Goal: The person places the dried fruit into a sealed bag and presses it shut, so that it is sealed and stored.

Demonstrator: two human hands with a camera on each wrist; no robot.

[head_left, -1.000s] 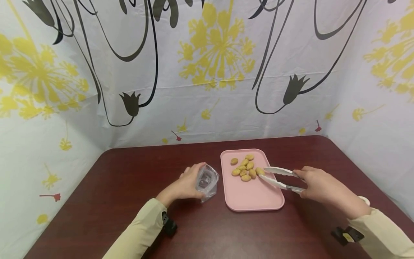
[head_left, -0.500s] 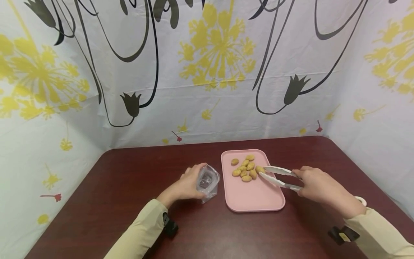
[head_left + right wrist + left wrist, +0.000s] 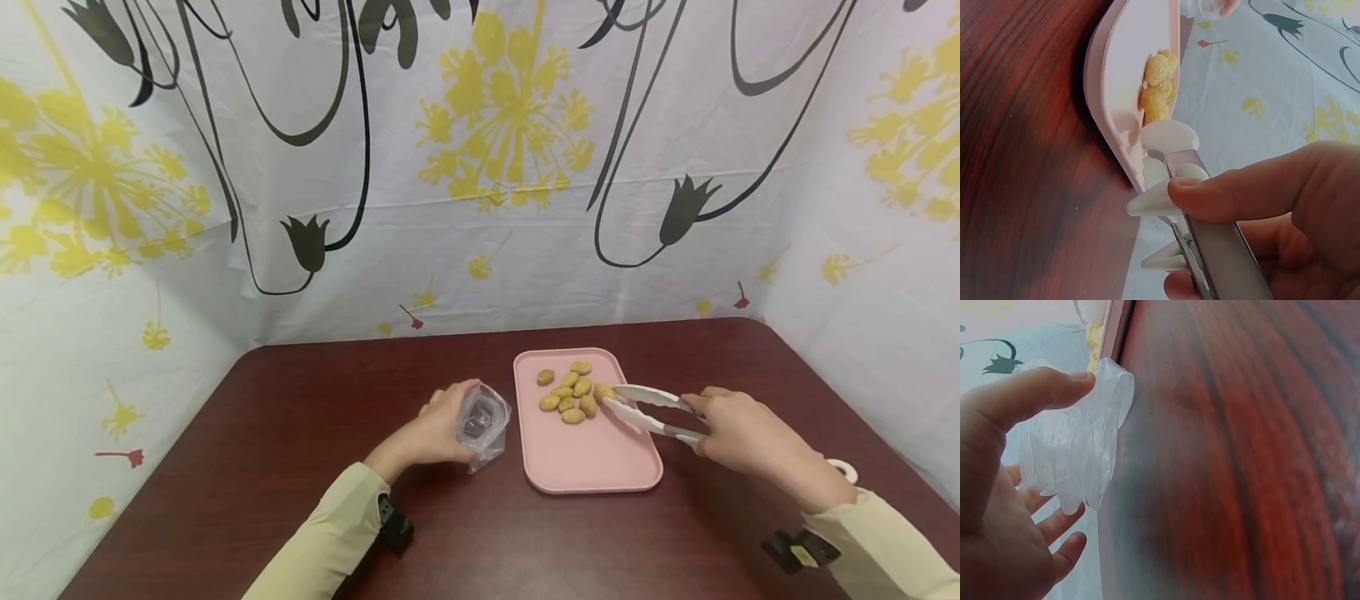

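Observation:
My left hand (image 3: 431,427) holds a clear plastic cup (image 3: 480,423) with a crinkled clear plastic bag around it, thumb on one side and fingers on the other. This stands just left of a pink tray (image 3: 588,458). My right hand (image 3: 750,437) grips white-tipped metal tongs (image 3: 648,425), thumb along one arm in the right wrist view. On the tray lie several yellow-brown oval pieces (image 3: 567,392), like nuts in shells. The tongs' tips flank the rightmost piece (image 3: 603,392) of the group. The left wrist view shows the crinkled bag (image 3: 1079,450) between thumb and fingers.
Everything stands on a dark red-brown wooden table (image 3: 315,417). White cloth (image 3: 390,250) with yellow and dark flower prints hangs behind it and at both sides. A white loop (image 3: 843,471) shows beside the right wrist.
The tongs and right hand shift only slightly, their tips staying about the rightmost piece. The left hand and the cup keep their place, and the tray's pieces look unchanged.

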